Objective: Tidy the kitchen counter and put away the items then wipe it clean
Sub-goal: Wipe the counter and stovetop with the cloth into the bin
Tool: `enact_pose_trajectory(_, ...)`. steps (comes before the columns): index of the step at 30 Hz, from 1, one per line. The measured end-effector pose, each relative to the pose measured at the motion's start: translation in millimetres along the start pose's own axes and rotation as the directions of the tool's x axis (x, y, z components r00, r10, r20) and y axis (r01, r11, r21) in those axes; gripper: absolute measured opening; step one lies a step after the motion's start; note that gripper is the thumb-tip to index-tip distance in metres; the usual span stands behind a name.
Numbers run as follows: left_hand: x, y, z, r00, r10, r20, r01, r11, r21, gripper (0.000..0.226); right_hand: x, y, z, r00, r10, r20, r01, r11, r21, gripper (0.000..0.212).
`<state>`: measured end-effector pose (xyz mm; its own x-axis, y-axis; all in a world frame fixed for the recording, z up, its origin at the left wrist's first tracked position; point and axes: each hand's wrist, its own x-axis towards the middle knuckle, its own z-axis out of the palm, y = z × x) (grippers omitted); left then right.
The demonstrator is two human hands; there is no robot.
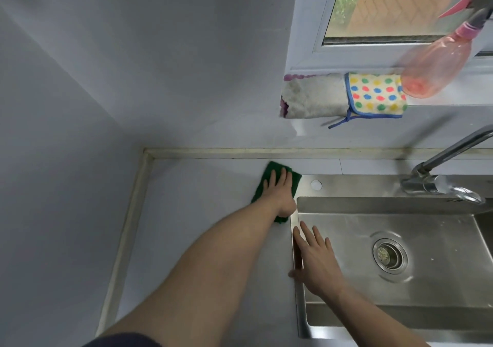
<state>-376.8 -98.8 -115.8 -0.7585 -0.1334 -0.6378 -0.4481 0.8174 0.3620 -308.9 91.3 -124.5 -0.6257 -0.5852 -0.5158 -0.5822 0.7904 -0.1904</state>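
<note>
Flat-fingered, left hand presses green cloth — right hand, grip wide, rests on sink rim.

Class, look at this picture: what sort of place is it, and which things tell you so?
Most likely a home kitchen: a steel sink with a tap set in a counter, cloths on the windowsill.

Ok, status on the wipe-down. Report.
Left hand flat on green cloth, back of counter. Right hand open on sink rim. Nothing in the way.
</note>
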Motion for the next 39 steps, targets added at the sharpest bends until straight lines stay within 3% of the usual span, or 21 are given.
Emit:
enact_pose_trajectory(6,-6,-53,-5,0.999,0.048,-0.007,-0.046,0.991,0.124,0.086,2,-2,-1,1.0,-0.023,0.014,0.024,0.996,-0.083,0.116)
enact_pose_trajectory(12,-56,-169,-36,0.969,-0.209,-0.134,0.224,0.969,0.104,0.087,2,-17,6,0.999,-0.049,0.005,0.049,0.998,-0.038,0.109)
enact_pose_trajectory(17,-101,-254,-49,0.91,-0.391,-0.14,0.404,0.91,0.088,0.083,4,-30,17,1.0,-0.019,0.0,0.019,0.995,0.095,0.13)
enact_pose_trajectory(24,-84,-235,-41,0.865,-0.476,-0.16,0.464,0.879,-0.108,0.083,8,-38,28,0.999,0.01,-0.033,-0.006,0.991,0.134,0.135)
enact_pose_trajectory(33,-38,-80,1,0.983,-0.099,-0.157,0.104,0.994,0.025,0.095,-2,-37,27,1.0,-0.008,-0.016,0.01,0.992,0.126,0.126)
enact_pose_trajectory(36,-33,-19,29,0.995,0.067,-0.072,-0.062,0.996,0.068,0.093,-12,-24,27,0.998,-0.064,0.027,0.062,0.996,0.069,0.124)
enact_pose_trajectory(39,-38,-8,46,0.99,0.14,-0.034,-0.134,0.981,0.138,0.095,-39,-11,30,0.993,-0.113,0.038,0.111,0.993,0.037,0.119)
